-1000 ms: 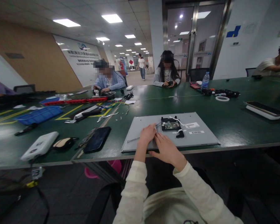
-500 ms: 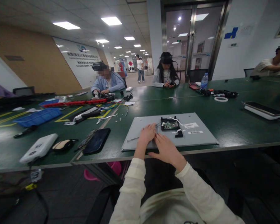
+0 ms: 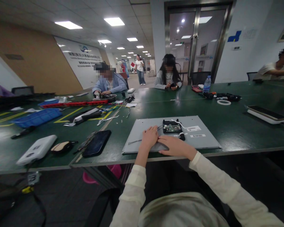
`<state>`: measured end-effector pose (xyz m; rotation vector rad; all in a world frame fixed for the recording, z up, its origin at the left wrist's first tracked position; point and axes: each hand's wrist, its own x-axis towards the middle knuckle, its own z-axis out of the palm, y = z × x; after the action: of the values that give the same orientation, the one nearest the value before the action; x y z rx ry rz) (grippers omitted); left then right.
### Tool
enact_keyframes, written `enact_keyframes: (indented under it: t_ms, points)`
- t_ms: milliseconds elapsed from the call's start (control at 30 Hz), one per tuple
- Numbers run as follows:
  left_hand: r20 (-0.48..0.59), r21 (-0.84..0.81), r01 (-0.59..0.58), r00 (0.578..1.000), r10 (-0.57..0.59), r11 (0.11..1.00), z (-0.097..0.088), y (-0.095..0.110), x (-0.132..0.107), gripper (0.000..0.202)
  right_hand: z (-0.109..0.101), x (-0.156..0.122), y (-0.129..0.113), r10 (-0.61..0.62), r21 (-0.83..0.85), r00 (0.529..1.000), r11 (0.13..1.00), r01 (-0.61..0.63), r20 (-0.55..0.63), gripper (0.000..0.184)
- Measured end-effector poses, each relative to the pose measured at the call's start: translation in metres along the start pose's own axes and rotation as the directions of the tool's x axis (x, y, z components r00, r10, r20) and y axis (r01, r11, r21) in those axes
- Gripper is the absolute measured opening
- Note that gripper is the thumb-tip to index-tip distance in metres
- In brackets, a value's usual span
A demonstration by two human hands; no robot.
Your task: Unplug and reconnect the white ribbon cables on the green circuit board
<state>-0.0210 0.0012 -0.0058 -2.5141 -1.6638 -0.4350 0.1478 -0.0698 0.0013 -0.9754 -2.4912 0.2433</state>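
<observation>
A grey flat panel (image 3: 203, 143) lies at the table's front edge, with a small circuit board (image 3: 172, 127) in a black frame on it. My left hand (image 3: 150, 137) rests palm down on the panel's left part, fingers stretched forward over a thin cable (image 3: 135, 142). That cable shows on both sides of the hand; its middle is hidden. From the right, my right hand (image 3: 174, 145) reaches across the panel's front edge, fingers extended and thumb apart, its fingertips against the left hand. Just behind it sits a small black piece (image 3: 181, 136), partly covered.
A dark phone (image 3: 97, 143), a beige-and-black mouse-like object (image 3: 62, 147) and a white device (image 3: 37, 149) lie left. Farther off are a blue tray (image 3: 36, 118), a water bottle (image 3: 207, 84) and a white ring (image 3: 223, 102). Several people sit around the table.
My right hand has shifted slightly right and turned more sideways, now covering part of the small black piece. My left hand stays nearly in place. A person in the background has walked closer.
</observation>
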Motion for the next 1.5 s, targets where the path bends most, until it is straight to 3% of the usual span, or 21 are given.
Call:
enact_keyframes:
  t_ms: [100, 167, 300, 367, 433, 600, 767, 1067, 1333, 1433, 1500]
  points:
    - [-0.049, -0.036, 0.025, 0.998, -0.027, 0.999, -0.004, 0.003, 0.0, 0.041, 0.003, -0.003, 0.009, -0.032, 0.037, 0.999, 0.999, 0.032, -0.009, 0.053]
    - [-0.14, -0.07, 0.05, 0.988, -0.06, 0.996, -0.008, 0.004, 0.0, 0.042, 0.005, -0.003, 0.013, -0.019, 0.054, 1.0, 0.998, 0.019, -0.005, 0.055]
    - [-0.39, -0.164, 0.078, 0.91, -0.138, 0.983, -0.015, 0.001, 0.0, 0.036, 0.008, 0.0, 0.018, 0.019, 0.049, 1.0, 0.999, -0.019, 0.012, 0.058]
    - [-0.448, -0.196, 0.104, 0.875, -0.184, 0.975, -0.018, -0.002, -0.002, 0.034, 0.009, 0.004, 0.023, 0.036, 0.029, 0.999, 0.999, -0.036, 0.007, 0.059]
    - [-0.454, -0.207, 0.137, 0.864, -0.22, 0.969, -0.022, -0.004, -0.004, 0.034, 0.011, 0.009, 0.03, 0.056, 0.005, 0.998, 0.998, -0.056, -0.006, 0.057]
    - [-0.394, -0.235, 0.162, 0.886, -0.246, 0.958, -0.025, -0.005, -0.007, 0.032, 0.019, 0.025, 0.056, 0.158, -0.017, 0.986, 0.987, -0.159, -0.061, 0.053]
    - [-0.364, -0.27, 0.127, 0.904, -0.223, 0.954, -0.023, -0.005, -0.007, 0.029, 0.02, 0.037, 0.09, 0.322, -0.082, 0.941, 0.94, -0.331, -0.105, 0.055]
    - [-0.285, -0.337, 0.096, 0.938, -0.198, 0.937, -0.019, -0.008, -0.009, 0.025, 0.005, 0.037, 0.139, 0.615, -0.211, 0.764, 0.734, -0.645, -0.197, 0.053]
    - [-0.213, -0.363, 0.12, 0.955, -0.208, 0.924, -0.019, -0.008, -0.012, 0.024, -0.007, 0.026, 0.184, 0.806, -0.195, 0.489, 0.449, -0.872, -0.333, 0.051]
    - [-0.182, -0.358, 0.136, 0.96, -0.213, 0.924, -0.02, -0.008, -0.013, 0.025, -0.013, 0.017, 0.202, 0.829, -0.194, 0.42, 0.373, -0.907, -0.369, 0.052]
    - [-0.164, -0.349, 0.138, 0.965, -0.206, 0.927, -0.019, -0.009, -0.013, 0.026, -0.017, 0.011, 0.21, 0.844, -0.206, 0.402, 0.349, -0.914, -0.355, 0.054]
